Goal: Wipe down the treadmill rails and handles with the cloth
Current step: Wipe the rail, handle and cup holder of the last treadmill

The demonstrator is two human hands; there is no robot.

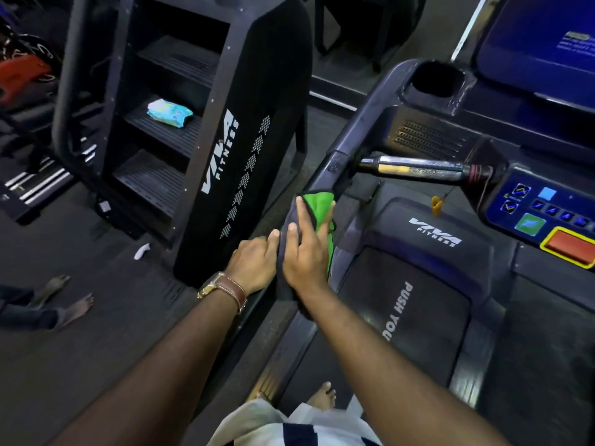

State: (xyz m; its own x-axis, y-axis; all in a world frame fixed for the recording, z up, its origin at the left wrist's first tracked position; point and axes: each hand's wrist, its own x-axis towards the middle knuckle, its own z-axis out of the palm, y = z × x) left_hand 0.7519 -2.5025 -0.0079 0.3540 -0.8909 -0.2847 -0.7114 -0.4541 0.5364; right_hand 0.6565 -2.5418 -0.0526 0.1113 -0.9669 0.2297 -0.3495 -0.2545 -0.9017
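A green and dark grey cloth [320,206] lies draped over the treadmill's left side rail [346,136]. My right hand [306,249] lies flat on top of the cloth, pressing it onto the rail with fingers spread. Just to its left, my left hand [254,260], with a brown-strapped watch on the wrist, grips the cloth's dark outer edge at the rail's side. A chrome cross handle [415,169] with a yellow patch runs from the rail to the console. The rail under the cloth is hidden.
The console [547,214] with blue buttons and a red stop pad is at right, with a cup holder [436,80] above. A black stair machine [244,149] stands close on the left, a wipes packet [169,112] on its step. Another person's bare feet [64,297] are on the floor, far left.
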